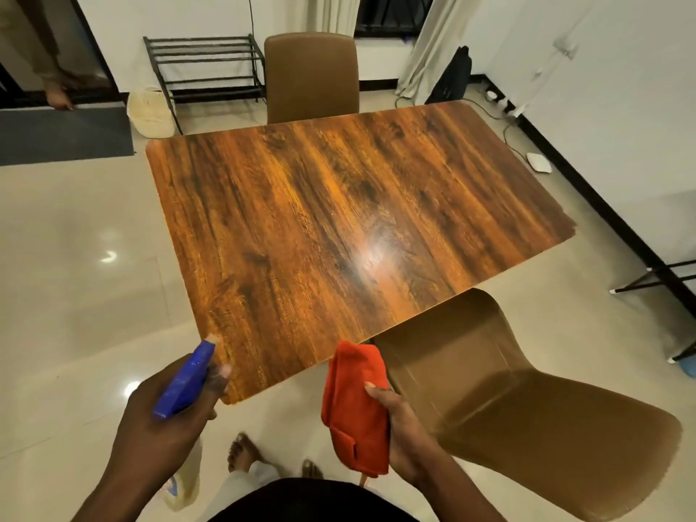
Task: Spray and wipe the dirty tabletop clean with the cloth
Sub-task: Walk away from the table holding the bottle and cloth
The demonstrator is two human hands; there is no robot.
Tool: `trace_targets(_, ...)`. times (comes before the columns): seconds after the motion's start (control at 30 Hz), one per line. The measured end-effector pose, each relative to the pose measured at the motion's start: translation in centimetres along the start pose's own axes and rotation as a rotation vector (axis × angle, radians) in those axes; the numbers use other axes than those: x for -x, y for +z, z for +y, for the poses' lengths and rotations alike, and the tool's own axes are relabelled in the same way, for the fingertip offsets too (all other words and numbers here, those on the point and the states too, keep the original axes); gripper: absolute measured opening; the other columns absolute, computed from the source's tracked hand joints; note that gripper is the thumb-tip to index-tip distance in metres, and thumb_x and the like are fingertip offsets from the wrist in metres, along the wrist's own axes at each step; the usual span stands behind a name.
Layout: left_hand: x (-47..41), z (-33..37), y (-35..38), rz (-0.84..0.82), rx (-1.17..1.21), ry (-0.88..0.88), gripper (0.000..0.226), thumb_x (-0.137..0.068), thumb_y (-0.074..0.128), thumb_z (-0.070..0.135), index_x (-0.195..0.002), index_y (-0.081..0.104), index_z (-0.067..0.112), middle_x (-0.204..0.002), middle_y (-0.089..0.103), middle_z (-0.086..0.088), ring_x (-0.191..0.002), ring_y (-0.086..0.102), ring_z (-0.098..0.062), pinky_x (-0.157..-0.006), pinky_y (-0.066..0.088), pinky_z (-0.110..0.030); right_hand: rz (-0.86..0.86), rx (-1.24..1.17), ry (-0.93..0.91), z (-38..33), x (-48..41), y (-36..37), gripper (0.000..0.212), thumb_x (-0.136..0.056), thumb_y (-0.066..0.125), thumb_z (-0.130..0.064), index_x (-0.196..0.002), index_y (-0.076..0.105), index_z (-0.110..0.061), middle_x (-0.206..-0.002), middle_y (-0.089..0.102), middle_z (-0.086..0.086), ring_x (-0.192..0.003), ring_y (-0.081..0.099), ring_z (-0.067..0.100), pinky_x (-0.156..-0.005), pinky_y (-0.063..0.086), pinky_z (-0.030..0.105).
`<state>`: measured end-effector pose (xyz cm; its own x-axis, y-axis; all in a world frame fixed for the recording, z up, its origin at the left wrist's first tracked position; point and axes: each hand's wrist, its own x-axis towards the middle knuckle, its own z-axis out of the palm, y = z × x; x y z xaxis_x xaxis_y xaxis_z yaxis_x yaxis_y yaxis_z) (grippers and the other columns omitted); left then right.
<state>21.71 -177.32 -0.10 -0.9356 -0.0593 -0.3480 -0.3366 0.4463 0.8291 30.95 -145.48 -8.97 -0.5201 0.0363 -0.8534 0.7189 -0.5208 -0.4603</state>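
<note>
Head view. Standing at the near corner of the surface (339, 220), facing down its length. Left hand (165, 416) wrapping the neck of a spray bottle (184, 382), blue trigger head pointing toward the near corner, pale body hanging below the palm; grip closed around it, one finger lying at the front of the head, trigger itself not visible. Right hand (403, 435) holding a folded red cloth (356, 405) upright, thumb pressing on its face; grip closed on it, off the surface and just beside the near edge. Surface carrying nothing; glossy wood grain, a light glare near the right edge, no droplets or dirt discernible. Brown chair (508, 408) sitting beside the right edge, another at the far edge.

Judging step: about to spray, wiping not yet begun. Next move calling for aiming the nozzle over the surface and squeezing, then bringing the cloth down flat.
</note>
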Motion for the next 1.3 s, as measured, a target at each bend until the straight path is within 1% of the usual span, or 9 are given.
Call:
trace_targets(0.2,3.0,0.2,0.0,0.167,0.191,-0.008,0.029,-0.087,0.076,0.047,-0.095,0.073,0.019,-0.081,0.082,0.004,-0.066,0.078,-0.023,-0.073,0.058,-0.037,-0.039,0.067,-0.132,-2.2,1.5,-0.5,0.083,-0.070,0.095,-0.044,-0.140,0.061,-0.016,-0.124,0.080,0.017,-0.111,0.078,0.043,-0.088,0.065,0.056)
trace_targets(0.47,6.5,-1.4,-3.3,0.369,0.328,0.041,0.025,-0.087,0.079,0.049,-0.091,0.068,0.027,-0.081,0.080,-0.002,-0.073,0.080,-0.018,-0.063,0.059,-0.017,-0.218,0.188,-0.086,-2.7,1.1,5.8,0.060,-0.091,0.079,-0.036,-0.144,0.059,-0.014,-0.132,0.077,0.018,-0.120,0.074,0.047,-0.107,0.054,0.070)
trace_targets(0.6,6.5,-3.6,-6.8,0.478,0.331,0.004,0.028,-0.092,0.080,0.047,-0.092,0.063,0.025,-0.079,0.076,-0.003,-0.074,0.080,-0.019,-0.074,0.059,-0.036,-0.318,0.224,-0.047,-1.7,0.0,11.9,0.063,-0.090,0.084,-0.034,-0.145,0.058,-0.015,-0.132,0.077,0.018,-0.118,0.075,0.045,-0.093,0.064,0.061)
trace_targets(0.73,4.5,-6.1,-11.3,0.546,0.335,-0.037,0.034,-0.083,0.077,0.060,-0.092,0.061,0.031,-0.081,0.075,0.010,-0.080,0.081,-0.017,-0.081,0.061,-0.042,-0.332,0.257,-0.024,-0.4,-2.1,19.0,0.059,-0.095,0.078,-0.033,-0.147,0.057,-0.015,-0.133,0.077,0.017,-0.117,0.076,0.042,-0.086,0.066,0.055)
trace_targets(0.83,2.2,-8.5,-15.9,0.554,0.322,-0.033,0.027,-0.085,0.077,0.060,-0.090,0.061,0.038,-0.084,0.076,0.014,-0.086,0.081,-0.021,-0.085,0.062,-0.048,-0.327,0.284,-0.030,0.7,-3.4,25.0,0.061,-0.093,0.080,-0.035,-0.147,0.058,-0.017,-0.130,0.079,0.014,-0.115,0.078,0.039,-0.086,0.066,0.055)
trace_targets(0.97,-1.4,-11.2,-21.5,0.497,0.299,0.035,0.032,-0.092,0.078,0.046,-0.090,0.058,0.022,-0.088,0.068,-0.014,-0.086,0.070,-0.042,-0.080,0.059,-0.053,-0.330,0.272,-0.033,1.3,-4.8,32.2,0.059,-0.094,0.080,-0.033,-0.148,0.059,-0.016,-0.134,0.077,0.016,-0.120,0.075,0.041,-0.095,0.063,0.062)
trace_targets(1.07,-4.3,-12.1,-25.2,0.421,0.267,0.060,0.031,-0.094,0.077,0.041,-0.089,0.055,0.019,-0.087,0.065,-0.012,-0.082,0.066,-0.034,-0.074,0.055,-0.044,-0.306,0.241,-0.040,1.1,-6.0,36.7,0.058,-0.095,0.079,-0.031,-0.148,0.060,-0.014,-0.135,0.076,0.018,-0.122,0.074,0.043,-0.100,0.060,0.066)
trace_targets(1.17,-8.0,-12.5,-28.7,0.357,0.244,0.091,0.029,-0.096,0.076,0.038,-0.090,0.056,0.018,-0.086,0.066,-0.002,-0.072,0.066,-0.013,-0.071,0.053,-0.023,-0.298,0.191,-0.036,0.4,-7.7,40.5,0.057,-0.095,0.082,-0.030,-0.147,0.061,-0.015,-0.135,0.076,0.018,-0.120,0.075,0.044,-0.095,0.061,0.065)
trace_targets(1.3,-14.0,-11.8,-31.9,0.299,0.234,0.125,0.028,-0.096,0.076,0.038,-0.090,0.057,0.018,-0.088,0.065,-0.004,-0.079,0.064,-0.023,-0.071,0.053,-0.020,-0.284,0.146,-0.064,-1.5,-10.9,44.8,0.057,-0.093,0.084,-0.031,-0.144,0.063,-0.016,-0.134,0.076,0.018,-0.117,0.076,0.044,-0.087,0.064,0.060)
